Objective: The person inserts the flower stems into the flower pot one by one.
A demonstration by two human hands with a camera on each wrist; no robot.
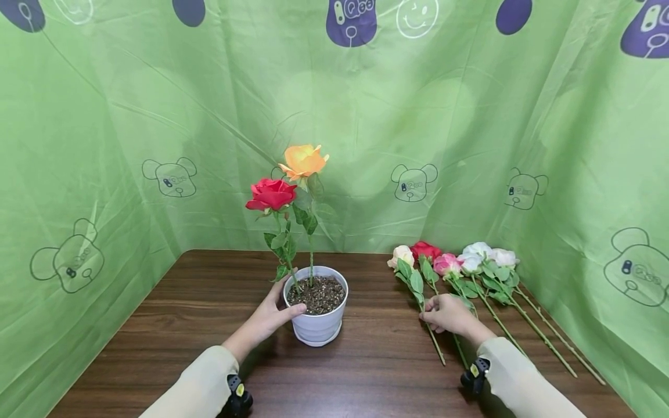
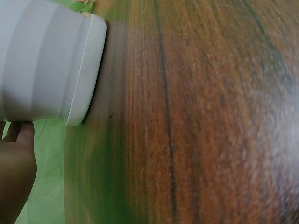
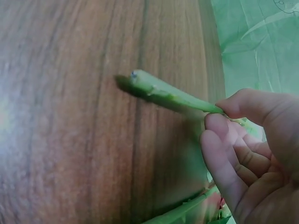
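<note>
In the head view, my left hand [image 1: 272,316] grips the left side of a white flower pot [image 1: 320,328], thumb over the rim and fingers around the outside. Dark soil fills the pot, and a red rose [image 1: 272,194] and an orange rose [image 1: 304,161] stand upright in it. To the right, my right hand [image 1: 450,313] pinches the stem of a cream rose [image 1: 401,256] low over the table. That green stem [image 3: 173,95] shows between thumb and index finger in the right wrist view, its cut end pointing away from the hand.
Beside the right hand lie another red rose [image 1: 425,250], a pink rose [image 1: 448,265] and white roses [image 1: 477,254], their stems toward the front right. A brown wooden table [image 1: 366,371] carries everything. Green printed cloth [image 1: 355,116] hangs behind and at both sides.
</note>
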